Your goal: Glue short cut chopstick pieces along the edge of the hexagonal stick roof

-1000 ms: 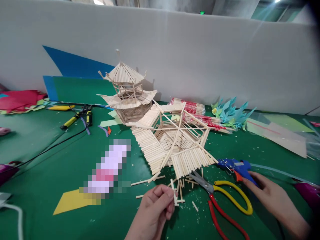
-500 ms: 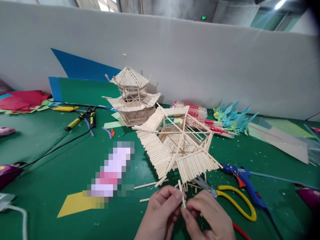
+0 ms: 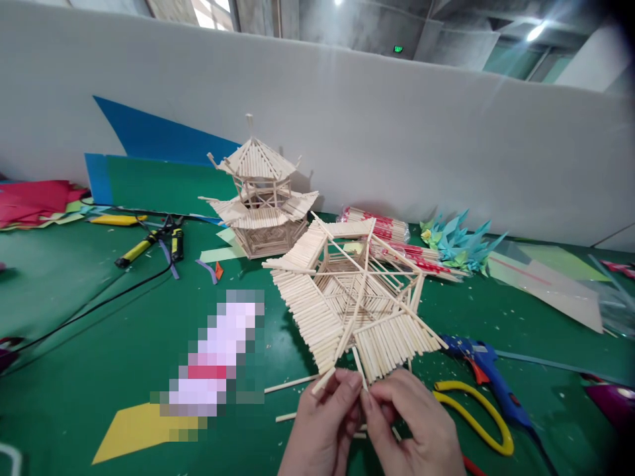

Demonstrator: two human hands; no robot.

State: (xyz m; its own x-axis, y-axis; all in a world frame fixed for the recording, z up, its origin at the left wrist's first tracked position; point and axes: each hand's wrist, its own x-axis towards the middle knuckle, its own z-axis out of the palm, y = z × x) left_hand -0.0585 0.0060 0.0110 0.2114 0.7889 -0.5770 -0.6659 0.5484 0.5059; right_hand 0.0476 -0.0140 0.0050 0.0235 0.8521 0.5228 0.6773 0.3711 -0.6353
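Observation:
Both hands meet just in front of a half-roofed pavilion model (image 3: 307,311) built of thin wooden sticks. A short wooden stick (image 3: 359,365) is pinched at its lower end between the fingers of my left hand (image 3: 325,420) and my right hand (image 3: 414,420). Its upper end points at the gap beside the front roof panel (image 3: 397,345). The model's roof is partly covered with rows of sticks, while bare rafters cross over its open middle. My fingers hide part of the stick and the model's nearest corner.
A finished two-tiered stick pagoda (image 3: 262,218) stands behind. To the right lie a blue glue gun (image 3: 496,377) and yellow-handled pliers or cutters (image 3: 496,436). Packs of sticks (image 3: 381,228) and blue folded paper (image 3: 461,241) sit at the back. Black-yellow pliers (image 3: 143,248) lie left.
My hands have moved slightly up toward the model with the short stick, which now nearly reaches the roof edge. My right hand now covers the metal jaws of the yellow-handled tool.

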